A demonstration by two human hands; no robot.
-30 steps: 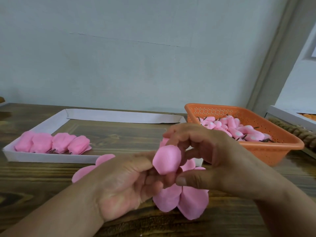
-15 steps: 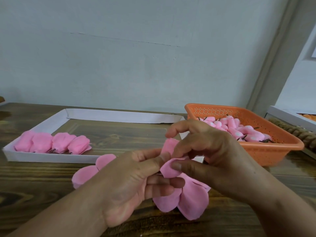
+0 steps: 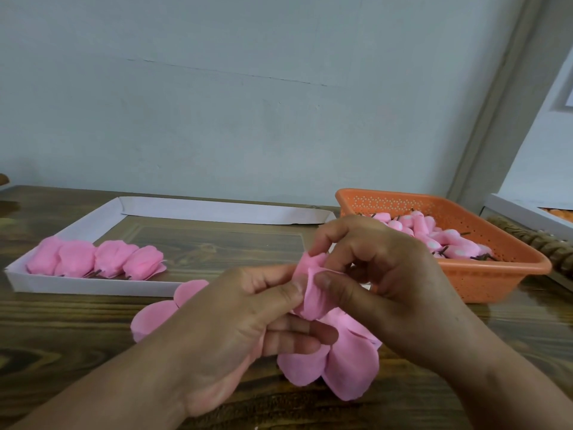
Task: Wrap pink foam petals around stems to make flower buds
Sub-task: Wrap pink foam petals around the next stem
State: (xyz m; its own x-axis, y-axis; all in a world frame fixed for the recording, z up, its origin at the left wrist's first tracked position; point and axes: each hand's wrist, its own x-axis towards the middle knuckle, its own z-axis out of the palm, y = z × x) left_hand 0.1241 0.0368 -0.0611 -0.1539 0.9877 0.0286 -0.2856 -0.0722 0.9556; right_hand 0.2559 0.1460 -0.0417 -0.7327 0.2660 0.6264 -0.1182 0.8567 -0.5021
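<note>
A pink foam flower bud is held in front of me above the wooden table. My left hand pinches it from the left with thumb and fingers. My right hand pinches a petal against it from the right, thumb low and index finger on top. The stem is hidden by my fingers. Loose pink petals lie on the table under my hands, and more petals stick out left of my left hand.
A white cardboard tray at the left holds several wrapped pink buds. An orange plastic basket at the right holds several small pink bud cores with dark stems. A brown rope-like object lies at the far right.
The upright petal has been folded down around the bud. My right thumb moved up onto it and my left thumb closed against it. The hands stayed in place.
</note>
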